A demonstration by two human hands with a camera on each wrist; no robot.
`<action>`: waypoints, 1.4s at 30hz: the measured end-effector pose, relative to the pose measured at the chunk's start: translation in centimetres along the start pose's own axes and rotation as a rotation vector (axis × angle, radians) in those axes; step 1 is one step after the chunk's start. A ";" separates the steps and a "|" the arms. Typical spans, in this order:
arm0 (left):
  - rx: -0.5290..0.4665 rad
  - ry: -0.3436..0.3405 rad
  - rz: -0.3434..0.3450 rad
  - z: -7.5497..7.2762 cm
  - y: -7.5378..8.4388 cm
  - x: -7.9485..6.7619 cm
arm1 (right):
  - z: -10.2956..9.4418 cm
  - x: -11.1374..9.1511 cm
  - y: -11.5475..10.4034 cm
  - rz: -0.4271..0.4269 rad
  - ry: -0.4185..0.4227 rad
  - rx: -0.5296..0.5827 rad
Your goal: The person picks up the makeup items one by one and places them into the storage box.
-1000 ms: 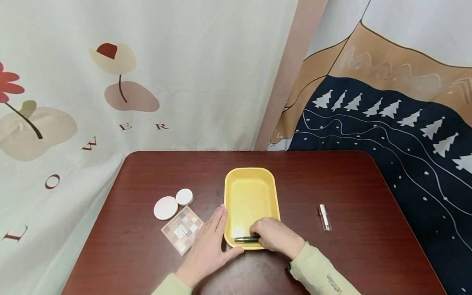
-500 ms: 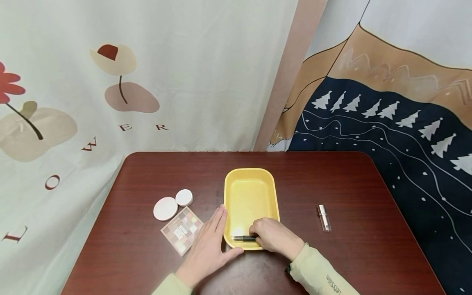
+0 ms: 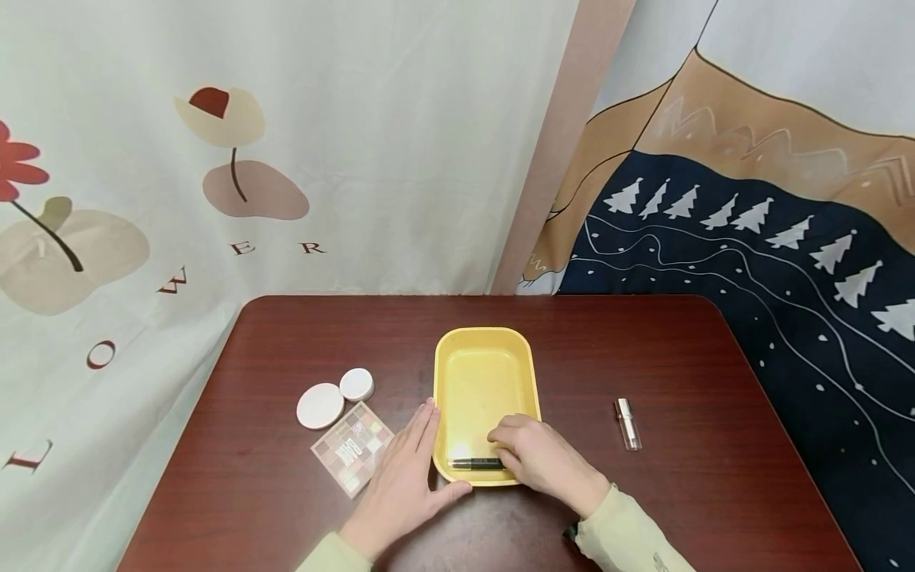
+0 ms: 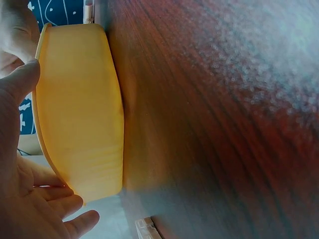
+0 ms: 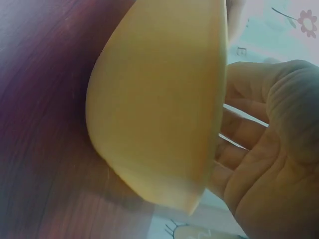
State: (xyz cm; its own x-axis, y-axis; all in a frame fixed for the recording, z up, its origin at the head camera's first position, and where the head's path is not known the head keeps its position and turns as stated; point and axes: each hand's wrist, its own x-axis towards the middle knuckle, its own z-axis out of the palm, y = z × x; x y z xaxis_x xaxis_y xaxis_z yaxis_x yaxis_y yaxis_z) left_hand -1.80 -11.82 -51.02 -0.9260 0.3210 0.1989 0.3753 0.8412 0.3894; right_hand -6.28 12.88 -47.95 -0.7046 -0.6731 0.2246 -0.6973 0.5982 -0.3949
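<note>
The yellow tray (image 3: 486,373) stands in the middle of the table. A slim black pen-shaped stick (image 3: 475,464) lies crosswise at its near end, its right end beside the right hand's fingers. My left hand (image 3: 403,481) rests along the tray's left side, fingers straight against the wall and thumb at the near corner; the left wrist view shows that thumb (image 4: 27,79) at the rim. Loosely bent, my right hand (image 3: 546,461) reaches over the right rim into the tray. In the right wrist view, its fingertips are hidden behind the tray wall (image 5: 159,109).
Left of the tray lie a square makeup palette (image 3: 353,450), a round white compact (image 3: 320,406) and a small white jar (image 3: 357,384). A lipstick tube (image 3: 627,424) with a silvery cap lies to the right. Printed curtains (image 3: 400,143) hang behind the table (image 3: 686,357).
The right hand has loosened off the black stick and shifted slightly right, and the stick now lies in the tray. The left hand has kept its place.
</note>
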 end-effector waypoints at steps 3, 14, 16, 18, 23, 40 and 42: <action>-0.004 -0.002 -0.001 0.0 0.0 0.0 | -0.3 -0.7 0.2 0.002 0.069 0.006; -0.019 -0.009 -0.012 0.1 0.0 0.0 | -1.1 -2.8 1.0 0.014 0.291 0.038; -0.022 -0.010 -0.015 0.1 0.0 0.0 | -1.2 -3.1 1.2 0.021 0.317 0.038; -0.026 -0.019 -0.020 0.1 0.0 0.0 | -1.3 -3.4 1.3 0.029 0.334 0.035; -0.039 -0.044 -0.033 -0.1 0.1 0.0 | -1.7 -4.1 1.7 0.045 0.385 0.021; -0.027 -0.005 -0.011 0.1 0.1 0.0 | -2.2 -6.2 3.3 0.142 0.527 -0.030; -0.028 -0.009 -0.011 0.1 0.1 0.0 | -2.3 -6.4 3.5 0.163 0.531 -0.039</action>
State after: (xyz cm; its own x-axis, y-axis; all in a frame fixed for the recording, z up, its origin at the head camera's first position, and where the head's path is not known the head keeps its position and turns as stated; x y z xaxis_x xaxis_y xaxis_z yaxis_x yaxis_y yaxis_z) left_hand -1.76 -11.74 -51.08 -0.9304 0.3156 0.1862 0.3657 0.8325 0.4162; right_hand -4.51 20.28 -48.75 -0.7662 -0.2647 0.5855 -0.5709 0.6987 -0.4311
